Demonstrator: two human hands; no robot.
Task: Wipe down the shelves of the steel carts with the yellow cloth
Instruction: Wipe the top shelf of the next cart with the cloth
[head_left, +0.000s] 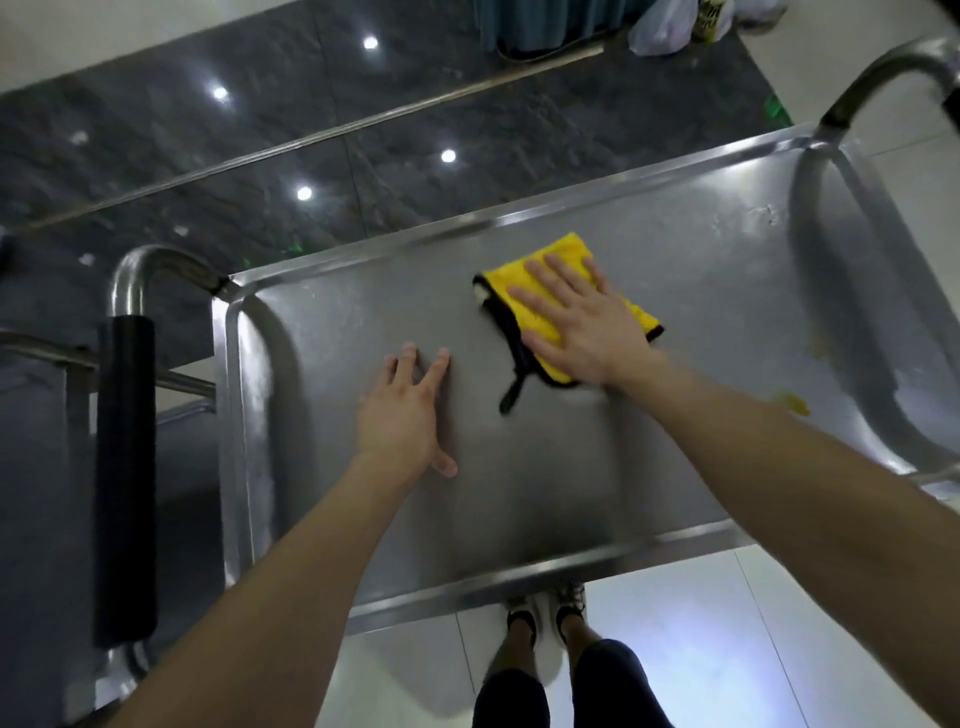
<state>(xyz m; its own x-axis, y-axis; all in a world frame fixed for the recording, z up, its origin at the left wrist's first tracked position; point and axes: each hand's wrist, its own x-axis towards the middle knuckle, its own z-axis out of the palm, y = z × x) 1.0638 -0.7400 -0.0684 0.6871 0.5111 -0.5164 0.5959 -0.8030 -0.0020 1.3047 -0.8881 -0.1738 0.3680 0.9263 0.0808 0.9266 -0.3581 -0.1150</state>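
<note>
Step in hand: wiping the cart's top shelf (675, 467). Right hand (582, 322), fingers flat, presses the yellow cloth (524, 275) near the far edge. Left hand (405, 410) rests released beside. Next: sweep toward the unwiped right end.

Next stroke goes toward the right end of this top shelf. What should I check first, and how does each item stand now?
1. Hand on cloth: the right hand lies flat, fingers straight, on the yellow cloth. Ok.
2. Cloth on steel: it lies folded on the top shelf, with its black loop trailing. Ok.
3. Steadying hand: the left hand rests on the shelf with fingers spread, apart from the cloth. Ok.
4. Right end clean: yellow smears show there. Not ok.
5. Lower shelves: hidden under the top one. Cannot tell.
6. Wheels locked: out of view. Cannot tell.
</note>
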